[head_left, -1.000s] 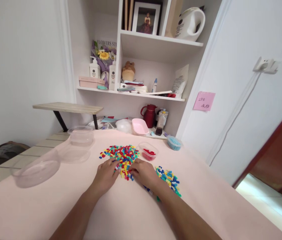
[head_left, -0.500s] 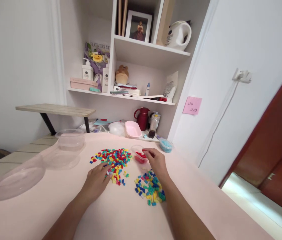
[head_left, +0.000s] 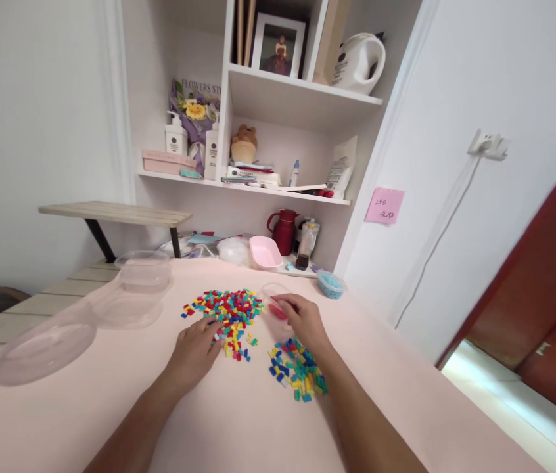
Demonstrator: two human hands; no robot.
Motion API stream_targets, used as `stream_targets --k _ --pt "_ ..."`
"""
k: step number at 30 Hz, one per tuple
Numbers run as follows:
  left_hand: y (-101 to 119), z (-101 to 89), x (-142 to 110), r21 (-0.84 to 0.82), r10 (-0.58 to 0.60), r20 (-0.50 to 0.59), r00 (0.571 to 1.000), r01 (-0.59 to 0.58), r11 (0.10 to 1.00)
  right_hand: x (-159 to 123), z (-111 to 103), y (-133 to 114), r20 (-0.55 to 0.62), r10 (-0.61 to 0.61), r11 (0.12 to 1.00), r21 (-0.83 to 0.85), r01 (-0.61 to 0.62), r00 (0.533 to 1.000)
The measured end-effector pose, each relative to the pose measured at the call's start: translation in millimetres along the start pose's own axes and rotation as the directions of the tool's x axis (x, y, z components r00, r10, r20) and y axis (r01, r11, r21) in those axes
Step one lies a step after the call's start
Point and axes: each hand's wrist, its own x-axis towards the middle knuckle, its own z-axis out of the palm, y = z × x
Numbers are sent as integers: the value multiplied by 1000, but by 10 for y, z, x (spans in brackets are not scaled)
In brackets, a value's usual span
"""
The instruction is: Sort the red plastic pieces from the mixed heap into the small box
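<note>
A heap of small mixed-colour blocks [head_left: 229, 306] lies on the pink table [head_left: 238, 420]. My left hand [head_left: 196, 347] rests at the heap's near edge, fingers curled onto the blocks. A second, smaller pile [head_left: 298, 372] of blue, green and yellow blocks sits to the right. My right hand [head_left: 302, 319] hovers over a small clear tub with red blocks [head_left: 274, 303], its fingers bent down at the tub's rim; what they pinch is hidden.
Clear empty containers [head_left: 142, 270] and a wide clear lid [head_left: 36, 348] stand at the left. A tub of blue blocks [head_left: 330, 283], a pink dish [head_left: 264, 251] and a red jug [head_left: 284, 230] sit at the back under cluttered shelves. A wooden bench [head_left: 113, 212] stands at the left.
My right hand has left the big heap and moved back and to the right, over the tub of red blocks. The left hand has stayed at the heap.
</note>
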Motion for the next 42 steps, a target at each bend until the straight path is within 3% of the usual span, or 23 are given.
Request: stream_targets --k 2,4,7,11,16,21,29,36,42 --pt "11 -7 -6 -5 -3 -2 1000 3 1000 -43 75 -116 146 -89 996 -15 92 985" --pt "15 -10 -9 -7 -5 -4 1000 5 1000 -86 147 -227 294 -177 982 -16 190 939" --pt "14 -6 -13 -12 -7 -7 1000 7 1000 -149 244 -354 429 -211 962 -68 264 879" --pt "21 -7 -19 -14 -7 0 1000 7 1000 -246 371 -423 440 -150 936 -226 271 885" --pt "33 -17 -22 -20 -6 -7 1000 5 1000 -339 492 -466 516 -152 869 -337 363 843" --pt "24 -14 -17 0 12 3 1000 -12 1000 -320 420 -468 524 -86 858 -393 330 847" --pt "24 -21 -21 8 1 13 1000 -2 1000 -158 187 -173 449 7 958 -259 123 894" --pt "36 -27 -24 23 5 29 1000 -5 1000 -135 182 -95 470 -33 970 -199 143 882" --pt "57 -51 -30 1 6 11 1000 -6 1000 -148 221 -89 521 20 945 -288 154 853"
